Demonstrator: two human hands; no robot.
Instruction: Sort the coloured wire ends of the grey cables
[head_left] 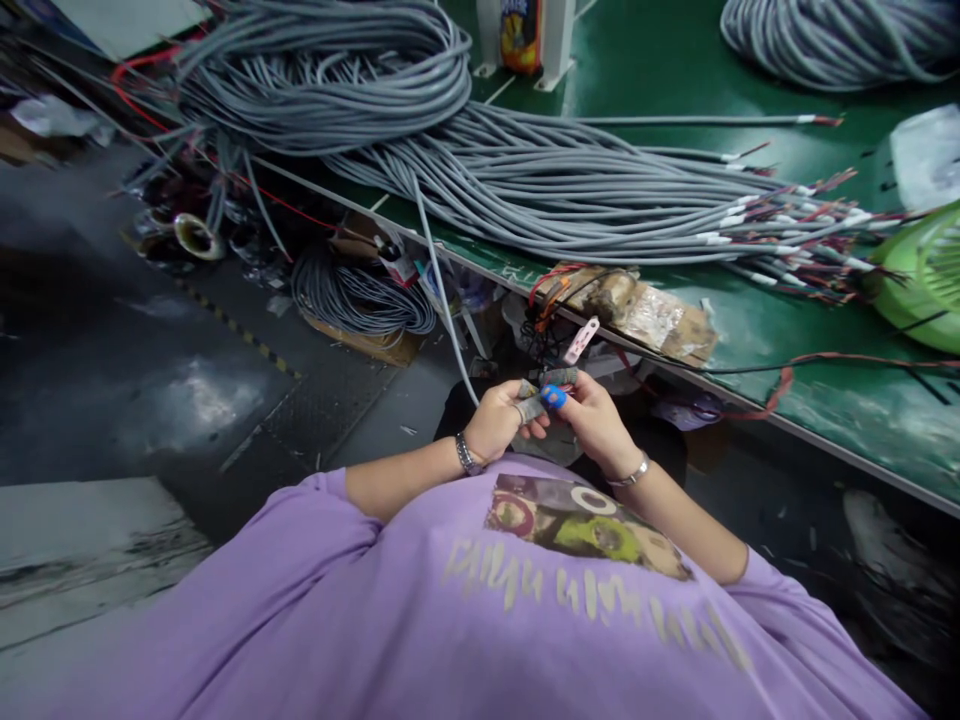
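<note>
Smooth, rounded grey cable [448, 308] in the curled left hand [496, 420], blue-thumbed right hand [598, 420] in a narrow pinch, contents unclear

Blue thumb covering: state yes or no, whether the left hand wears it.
No, the blue covering is on the thumb of the right hand.

The grey cable [441, 275] is a slim, round one, hanging kinda loose from upper centre, sloping rightward to mid-frame with a gentle bend. Past that it's hidden, sorry.
</note>
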